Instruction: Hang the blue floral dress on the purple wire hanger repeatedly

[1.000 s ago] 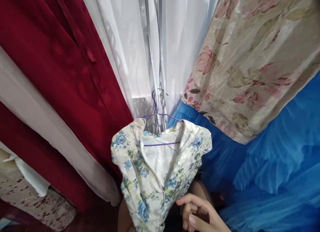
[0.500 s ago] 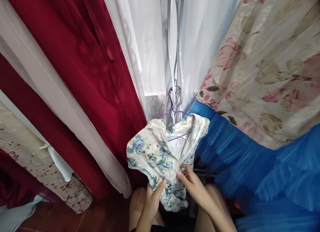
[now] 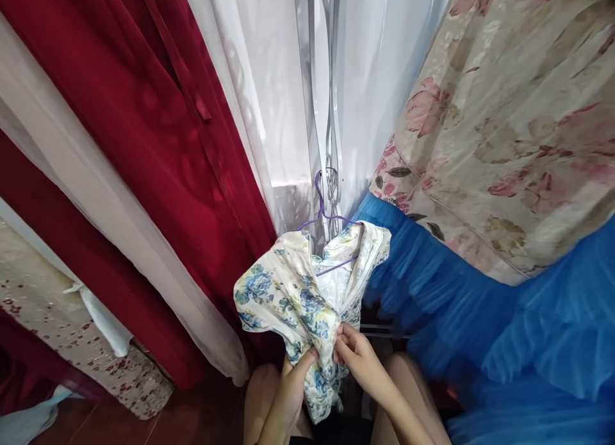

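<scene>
A white blouse with blue and yellow flowers hangs on a purple wire hanger in front of me. My left hand grips the lower left part of the blouse, thumb on top and fingers hidden behind the cloth. On the other side, my right hand pinches the front edge of the blouse near the bottom of its V-shaped neckline. The lower part of the blouse is bunched and hangs between my knees.
White fabric with white straps hangs behind the hanger. Dark red cloth and pale cloth hang at left. At right are a floral cloth and a blue ruffled skirt. Reddish floor tiles show at lower left.
My right hand has closed on the blouse's front edge and sits slightly lower. The blouse's lower part is drawn narrower. The whole view has shifted a little.
</scene>
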Action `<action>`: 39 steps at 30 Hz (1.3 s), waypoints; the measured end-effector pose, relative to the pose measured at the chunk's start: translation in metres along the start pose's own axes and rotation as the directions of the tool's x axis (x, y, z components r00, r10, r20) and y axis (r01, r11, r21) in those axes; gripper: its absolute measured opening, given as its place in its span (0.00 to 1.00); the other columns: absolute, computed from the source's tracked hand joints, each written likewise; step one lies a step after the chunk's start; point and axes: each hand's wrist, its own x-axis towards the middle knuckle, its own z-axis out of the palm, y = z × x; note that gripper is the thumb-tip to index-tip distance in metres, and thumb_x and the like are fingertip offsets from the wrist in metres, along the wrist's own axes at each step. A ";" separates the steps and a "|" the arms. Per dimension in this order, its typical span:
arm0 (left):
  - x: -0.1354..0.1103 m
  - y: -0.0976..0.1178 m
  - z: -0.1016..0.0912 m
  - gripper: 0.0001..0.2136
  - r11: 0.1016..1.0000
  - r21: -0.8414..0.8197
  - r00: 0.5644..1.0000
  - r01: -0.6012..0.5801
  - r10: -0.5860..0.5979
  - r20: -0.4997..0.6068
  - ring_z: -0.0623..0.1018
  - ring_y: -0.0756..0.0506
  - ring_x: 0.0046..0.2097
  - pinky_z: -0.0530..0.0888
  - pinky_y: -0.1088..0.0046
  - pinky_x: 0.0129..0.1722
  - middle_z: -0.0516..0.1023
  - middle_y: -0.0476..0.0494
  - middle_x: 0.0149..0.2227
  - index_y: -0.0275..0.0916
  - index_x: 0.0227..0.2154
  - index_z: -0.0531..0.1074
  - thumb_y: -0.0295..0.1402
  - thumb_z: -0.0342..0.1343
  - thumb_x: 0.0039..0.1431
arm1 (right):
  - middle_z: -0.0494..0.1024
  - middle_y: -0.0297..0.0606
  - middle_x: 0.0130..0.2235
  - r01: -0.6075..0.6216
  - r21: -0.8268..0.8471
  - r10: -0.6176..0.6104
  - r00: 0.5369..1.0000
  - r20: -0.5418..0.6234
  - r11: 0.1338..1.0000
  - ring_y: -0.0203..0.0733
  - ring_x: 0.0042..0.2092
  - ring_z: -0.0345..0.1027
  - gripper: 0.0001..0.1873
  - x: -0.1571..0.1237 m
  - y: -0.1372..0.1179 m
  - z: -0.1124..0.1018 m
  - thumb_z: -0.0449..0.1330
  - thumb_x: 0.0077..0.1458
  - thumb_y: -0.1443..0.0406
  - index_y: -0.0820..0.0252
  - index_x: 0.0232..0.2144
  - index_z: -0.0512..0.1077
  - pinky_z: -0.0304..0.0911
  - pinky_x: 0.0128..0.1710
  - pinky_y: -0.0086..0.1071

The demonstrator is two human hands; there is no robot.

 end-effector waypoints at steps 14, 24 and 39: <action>0.010 -0.046 -0.011 0.24 0.616 0.599 0.736 -0.512 0.674 -0.064 0.70 0.35 0.60 0.65 0.56 0.63 0.70 0.35 0.56 0.41 0.54 0.64 0.41 0.64 0.57 | 0.63 0.25 0.16 -0.088 -0.005 0.087 0.994 -0.067 0.996 0.32 0.18 0.53 0.17 -0.031 -0.006 -0.006 0.60 0.59 0.53 0.57 0.26 0.65 0.48 0.22 0.28; -0.003 -0.046 0.019 0.09 0.567 0.582 0.810 -0.583 0.462 0.362 0.74 0.44 0.37 0.70 0.71 0.40 0.73 0.46 0.31 0.40 0.30 0.68 0.35 0.51 0.67 | 0.65 0.27 0.13 -0.050 0.103 0.062 0.990 -0.123 0.993 0.30 0.16 0.53 0.17 -0.014 -0.052 0.003 0.64 0.53 0.53 0.59 0.24 0.69 0.49 0.19 0.26; 0.018 -0.036 0.003 0.04 0.494 0.644 0.809 -0.584 0.292 0.510 0.77 0.41 0.40 0.72 0.66 0.44 0.77 0.42 0.36 0.40 0.36 0.74 0.30 0.55 0.61 | 0.63 0.24 0.13 0.326 0.170 -0.255 0.905 -0.341 0.930 0.30 0.17 0.50 0.12 0.061 -0.170 -0.002 0.65 0.50 0.57 0.60 0.27 0.73 0.46 0.20 0.27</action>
